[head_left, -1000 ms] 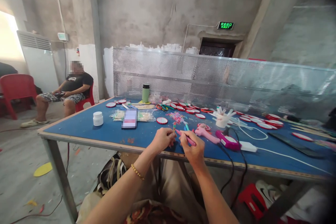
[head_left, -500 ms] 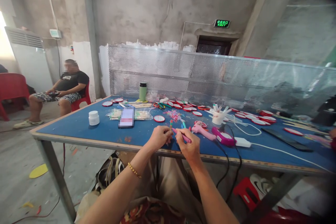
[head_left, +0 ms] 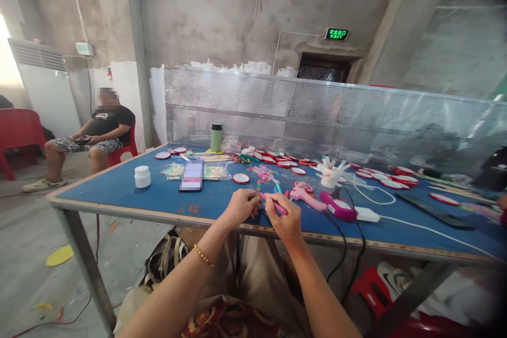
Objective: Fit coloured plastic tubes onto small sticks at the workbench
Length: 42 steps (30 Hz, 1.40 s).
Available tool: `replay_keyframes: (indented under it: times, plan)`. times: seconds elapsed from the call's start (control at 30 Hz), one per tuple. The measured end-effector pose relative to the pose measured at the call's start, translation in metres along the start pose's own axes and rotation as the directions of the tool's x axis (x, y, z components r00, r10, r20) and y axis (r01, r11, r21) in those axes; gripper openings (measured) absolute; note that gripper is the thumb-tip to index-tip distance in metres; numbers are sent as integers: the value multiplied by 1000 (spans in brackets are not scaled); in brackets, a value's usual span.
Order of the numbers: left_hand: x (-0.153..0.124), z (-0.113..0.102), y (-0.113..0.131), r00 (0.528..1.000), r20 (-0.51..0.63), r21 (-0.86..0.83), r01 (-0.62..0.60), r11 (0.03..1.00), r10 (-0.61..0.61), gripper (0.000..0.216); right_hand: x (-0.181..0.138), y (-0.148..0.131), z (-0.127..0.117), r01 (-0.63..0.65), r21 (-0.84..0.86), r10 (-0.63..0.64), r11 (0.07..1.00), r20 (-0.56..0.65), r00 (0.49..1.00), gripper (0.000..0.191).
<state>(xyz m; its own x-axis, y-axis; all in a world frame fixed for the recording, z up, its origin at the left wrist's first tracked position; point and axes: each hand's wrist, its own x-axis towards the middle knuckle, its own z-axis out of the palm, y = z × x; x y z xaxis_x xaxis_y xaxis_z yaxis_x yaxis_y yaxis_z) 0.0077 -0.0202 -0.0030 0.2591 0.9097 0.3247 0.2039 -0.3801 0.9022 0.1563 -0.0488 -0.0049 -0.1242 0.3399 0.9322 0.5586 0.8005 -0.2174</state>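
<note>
Pink pen (head_left: 280, 209), between right fingers (head_left: 282, 199), tilted

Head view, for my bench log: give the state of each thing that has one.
Exit sign: lit
Phone: screen lit
Green bottle: upright, capped
White jar: upright, lid on
White cup: upright, holding sticks
Pink tool: lying down
Red-rimmed discs: mostly lying flat
Pink pen: held in right hand
Striped piece: held in left hand

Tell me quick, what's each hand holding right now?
Left hand: closed, holding a small colourful stick.
Right hand: closed, holding a pink pen-like tool.
</note>
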Motion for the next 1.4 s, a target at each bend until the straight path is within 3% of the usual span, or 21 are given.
replay_keyframes:
  times: [0.53, 0.83, 1.4]
  plan:
    - [2, 1, -4, 1000, -9, -6, 15, 1000, -15, 21, 1, -3, -1, -5, -24, 4, 1000, -47, 999, 19]
    - [3, 0, -7, 1000, 8, 35, -29, 999, 28, 23, 2, -3, 0, 4, -33, -5, 999, -27, 1000, 19]
    - [1, 0, -1, 1000, -3, 8, -2, 1000, 2, 24, 3, -4, -1, 7, -18, -7, 1000, -13, 1000, 18]
